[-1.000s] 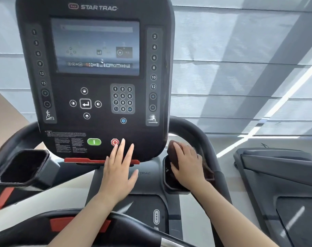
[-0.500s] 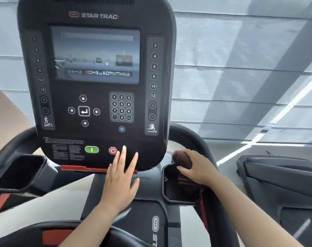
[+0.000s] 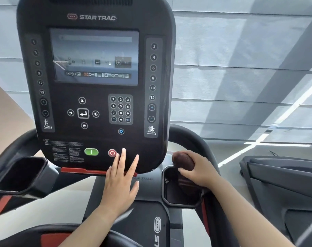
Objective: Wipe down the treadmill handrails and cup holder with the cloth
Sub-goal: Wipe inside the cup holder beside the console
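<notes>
My right hand (image 3: 200,171) grips a bunched dark brown cloth (image 3: 182,160) at the far rim of the right cup holder (image 3: 165,193), part of the cloth hanging down into it. The black right handrail (image 3: 192,138) curves up just behind that hand. My left hand (image 3: 121,179) lies flat with fingers spread on the lower edge of the treadmill console (image 3: 96,82), its fingertips beside the red stop button (image 3: 112,152). A second, empty cup holder (image 3: 20,175) sits at the left, on the left handrail (image 3: 16,145).
A green start button (image 3: 91,151) sits left of the stop button. A red strip (image 3: 84,171) runs under the console. The front crossbar with a red patch (image 3: 53,237) lies near me. Another treadmill (image 3: 283,184) stands at the right. Grey blinds (image 3: 240,77) fill the background.
My right hand has bunched the cloth into a fist and shifted from lying flat over the cup holder to its far rim. The view has tilted down slightly; my left hand stays put.
</notes>
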`<state>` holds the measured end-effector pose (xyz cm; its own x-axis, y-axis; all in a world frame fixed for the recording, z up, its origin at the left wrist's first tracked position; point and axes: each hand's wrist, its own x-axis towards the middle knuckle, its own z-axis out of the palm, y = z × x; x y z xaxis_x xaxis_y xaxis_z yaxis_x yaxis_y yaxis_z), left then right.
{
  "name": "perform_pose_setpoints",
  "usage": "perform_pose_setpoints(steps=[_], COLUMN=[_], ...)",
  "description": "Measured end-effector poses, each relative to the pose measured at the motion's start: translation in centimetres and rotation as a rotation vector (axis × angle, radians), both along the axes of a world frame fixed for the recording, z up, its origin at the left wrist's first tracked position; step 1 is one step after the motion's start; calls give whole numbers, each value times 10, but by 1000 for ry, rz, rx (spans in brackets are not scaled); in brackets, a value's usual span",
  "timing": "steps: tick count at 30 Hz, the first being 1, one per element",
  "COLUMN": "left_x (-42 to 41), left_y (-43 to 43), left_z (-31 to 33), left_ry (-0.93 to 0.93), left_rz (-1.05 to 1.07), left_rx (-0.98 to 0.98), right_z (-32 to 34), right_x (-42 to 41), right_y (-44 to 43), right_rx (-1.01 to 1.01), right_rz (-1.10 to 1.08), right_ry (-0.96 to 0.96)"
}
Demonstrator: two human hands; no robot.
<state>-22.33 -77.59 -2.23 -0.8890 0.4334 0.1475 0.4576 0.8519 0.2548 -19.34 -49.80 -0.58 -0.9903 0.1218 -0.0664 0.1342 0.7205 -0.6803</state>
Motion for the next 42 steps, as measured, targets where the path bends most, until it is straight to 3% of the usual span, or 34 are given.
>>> perform_pose_setpoints(steps=[3, 12, 20, 23, 29, 37, 42], left_x=[0, 0, 2, 2, 4, 7, 25], left_y=[0, 1, 0, -2, -7, -9, -25], left_z=[0, 4, 4, 5, 7, 13, 20], left_ry=[-11, -18, -18, -25, -43, -139, -190], left_rz=[-3, -10, -9, -20, -35, -57, -142], left_rx=[9, 37, 24, 12, -11, -37, 38], right_z=[6, 29, -14, -23, -41, -37, -27], right_x=[20, 96, 97, 92, 115, 96, 101], right_y=[0, -37, -84, -89, -57, -76, -75], right_rx=[-27, -1, 309, 279, 358, 173, 62], right_rz=[-104, -41, 26, -35, 62, -217, -209], right_ry=[80, 327, 207, 244, 391, 458, 466])
